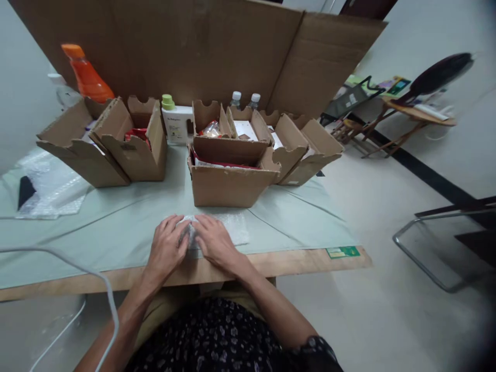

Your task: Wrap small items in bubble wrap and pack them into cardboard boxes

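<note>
From here: L hand (167, 243) & R hand (217, 242) close tog. on bubble wrap (238, 228), can't tell if pinching; prob. light, soft, slippery; best held at edges.

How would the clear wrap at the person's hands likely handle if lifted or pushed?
The clear wrap is probably floppy, since its free end beside the right hand lies flat on the cloth. Looking thin and translucent, it is likely light for its size. Lying flat, it seems unlikely to roll.
</note>
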`<action>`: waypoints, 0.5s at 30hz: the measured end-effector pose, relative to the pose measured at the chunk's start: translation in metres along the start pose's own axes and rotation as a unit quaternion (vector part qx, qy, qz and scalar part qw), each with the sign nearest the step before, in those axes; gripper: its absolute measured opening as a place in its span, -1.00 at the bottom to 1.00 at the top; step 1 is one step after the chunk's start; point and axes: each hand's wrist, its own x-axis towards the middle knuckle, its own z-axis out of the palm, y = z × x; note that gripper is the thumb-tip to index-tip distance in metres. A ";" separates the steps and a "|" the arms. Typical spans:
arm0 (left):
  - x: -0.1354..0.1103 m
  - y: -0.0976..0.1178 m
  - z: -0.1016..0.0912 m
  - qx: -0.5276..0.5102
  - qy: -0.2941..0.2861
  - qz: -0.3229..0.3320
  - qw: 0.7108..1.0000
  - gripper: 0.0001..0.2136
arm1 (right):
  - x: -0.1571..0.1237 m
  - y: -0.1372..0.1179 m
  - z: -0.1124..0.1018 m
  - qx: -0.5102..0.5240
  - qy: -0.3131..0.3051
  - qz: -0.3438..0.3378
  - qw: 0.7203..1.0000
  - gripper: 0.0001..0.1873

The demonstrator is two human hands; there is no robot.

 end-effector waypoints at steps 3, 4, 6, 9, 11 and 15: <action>-0.005 -0.016 0.011 0.020 -0.062 -0.021 0.998 -0.70 | -0.001 0.014 0.012 -0.051 -0.043 -0.009 0.998 -0.56; -0.007 -0.022 0.014 0.015 -0.069 -0.022 0.997 -0.69 | -0.013 0.024 0.011 -0.066 -0.035 0.014 0.997 -0.55; -0.012 -0.031 0.016 0.000 -0.070 -0.021 0.997 -0.67 | -0.046 0.049 0.003 -0.102 0.000 0.086 0.991 -0.52; -0.015 -0.035 0.017 -0.016 -0.074 -0.026 0.997 -0.67 | -0.095 0.081 -0.019 -0.158 0.055 0.191 0.967 -0.55; -0.015 -0.034 0.013 -0.037 -0.063 -0.023 0.997 -0.68 | -0.115 0.091 -0.033 -0.167 0.097 0.218 0.956 -0.59; -0.021 -0.037 -0.006 -0.023 0.025 -0.060 0.998 -0.70 | -0.116 0.089 -0.047 -0.113 0.140 0.185 0.966 -0.64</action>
